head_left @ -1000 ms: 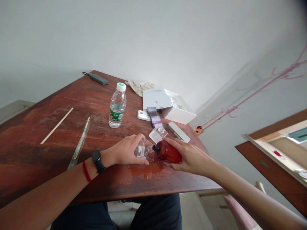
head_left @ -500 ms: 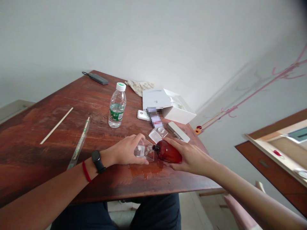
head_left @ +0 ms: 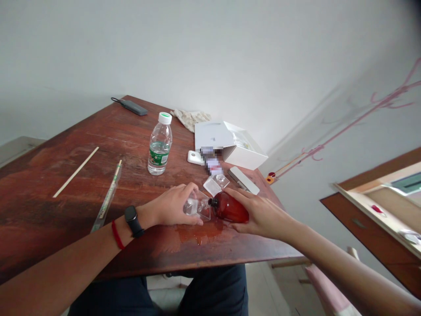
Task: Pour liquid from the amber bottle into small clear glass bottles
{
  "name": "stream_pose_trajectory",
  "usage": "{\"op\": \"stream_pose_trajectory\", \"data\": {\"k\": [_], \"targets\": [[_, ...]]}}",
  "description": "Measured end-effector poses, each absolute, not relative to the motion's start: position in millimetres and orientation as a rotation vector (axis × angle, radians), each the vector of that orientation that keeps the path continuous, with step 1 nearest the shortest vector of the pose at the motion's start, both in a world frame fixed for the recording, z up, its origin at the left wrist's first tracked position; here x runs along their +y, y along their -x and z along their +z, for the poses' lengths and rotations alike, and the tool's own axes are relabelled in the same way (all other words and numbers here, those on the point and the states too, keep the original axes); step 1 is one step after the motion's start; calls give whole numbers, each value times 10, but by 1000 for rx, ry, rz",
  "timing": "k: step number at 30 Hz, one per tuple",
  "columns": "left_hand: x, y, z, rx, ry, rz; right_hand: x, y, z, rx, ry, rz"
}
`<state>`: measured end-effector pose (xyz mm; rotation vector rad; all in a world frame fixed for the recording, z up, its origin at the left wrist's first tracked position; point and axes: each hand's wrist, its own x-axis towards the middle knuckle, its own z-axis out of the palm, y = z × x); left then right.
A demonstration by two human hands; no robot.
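My left hand [head_left: 177,205] is closed around a clear plastic container [head_left: 204,211] with a square flat part, low over the table's front. In my right hand [head_left: 255,210] lies a reddish-brown, see-through bottle [head_left: 232,208], tipped on its side. Its dark neck points left and meets the clear container's edge; whether it goes inside, I cannot tell. A puddle of liquid [head_left: 199,237] spreads on the wood below both hands. Just behind them rests another clear square plastic piece [head_left: 215,184]. My fingers partly cover both held things.
On the wooden table [head_left: 131,140] stands a water bottle [head_left: 159,145] with a white cap. Behind are a white box [head_left: 246,156], a cloth [head_left: 190,118] and a grey device [head_left: 133,106]. A grey case [head_left: 244,180] lies right; a thin stick [head_left: 76,172] and wrapped chopsticks [head_left: 108,193] lie left.
The whole view has shifted very slightly. Both hands keep their hold, with the bottle neck still against the clear container.
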<state>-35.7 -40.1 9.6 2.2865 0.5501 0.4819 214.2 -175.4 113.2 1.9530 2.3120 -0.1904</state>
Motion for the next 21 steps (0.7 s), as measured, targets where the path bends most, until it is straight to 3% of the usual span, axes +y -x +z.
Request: {"op": "stream_pose_trajectory", "data": {"k": [21], "targets": [[-409,358,110,557,-2294,481,-1768,-2141,1133,2333,-1951,-168]]}}
